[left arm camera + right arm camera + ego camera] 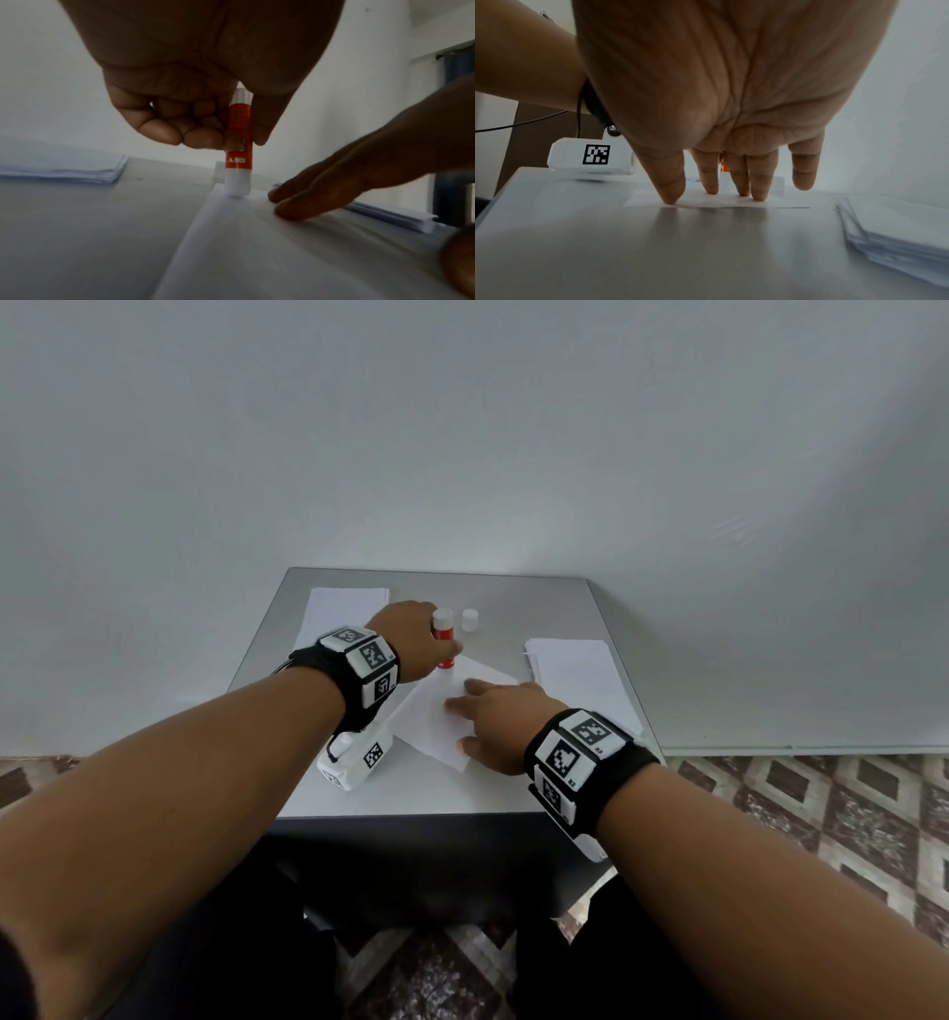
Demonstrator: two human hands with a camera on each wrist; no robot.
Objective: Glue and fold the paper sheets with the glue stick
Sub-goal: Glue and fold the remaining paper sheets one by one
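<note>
A person's left hand point(413, 642) grips a red-and-white glue stick point(444, 644) upright, fingers curled round its barrel and thumb against the other side, its tip pressed to the far corner of a single paper sheet point(436, 716) lying skewed at the middle of a small grey table point(539, 608). The right hand point(500, 726) lies flat on the same sheet, fingers straight and slightly spread, fingertips point(757, 194) pressing the paper down near its right edge. The stick's white cap point(470, 619) stands just beside the stick, toward the table's far edge. One stack of paper point(344, 608) sits at the far left corner, another stack point(580, 680) along the right edge. A white marker-tagged device point(357, 760) rests near the front left of the table.
</note>
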